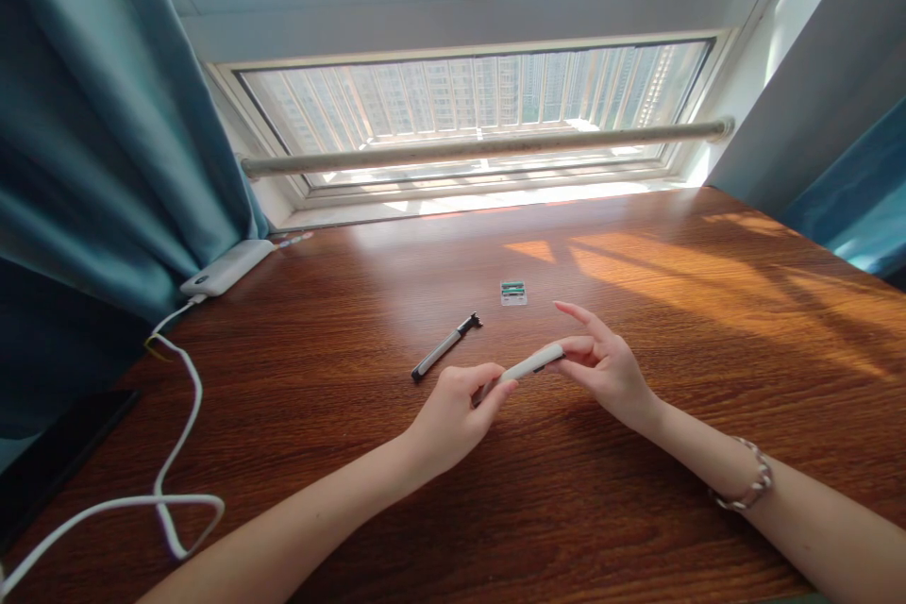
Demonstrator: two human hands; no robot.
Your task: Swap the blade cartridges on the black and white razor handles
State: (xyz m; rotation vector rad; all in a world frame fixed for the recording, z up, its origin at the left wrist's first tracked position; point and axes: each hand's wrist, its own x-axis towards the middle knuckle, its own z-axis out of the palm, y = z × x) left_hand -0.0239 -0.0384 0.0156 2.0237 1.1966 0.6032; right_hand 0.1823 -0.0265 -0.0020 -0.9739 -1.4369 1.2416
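A slim white object (532,364) with a small dark tab on its underside spans the space between my hands above the table. My left hand (457,411) pinches its near left end between thumb and fingers. At the other end, the thumb and a finger of my right hand (610,376) close on the tip, while the index finger sticks out freely. What kind of thing it is I cannot tell. Just beyond my left hand lies a silver and black razor (444,349), slanting up to the right. Past it rests a small clear case (513,293) with green and dark strips inside.
A brown wooden table (340,302) reaches to the window sill. At the left, a white power strip (227,268) sits by the blue curtain (106,113), its white cable (188,425) looping over the table. A dark flat object (63,444) lies at the left edge.
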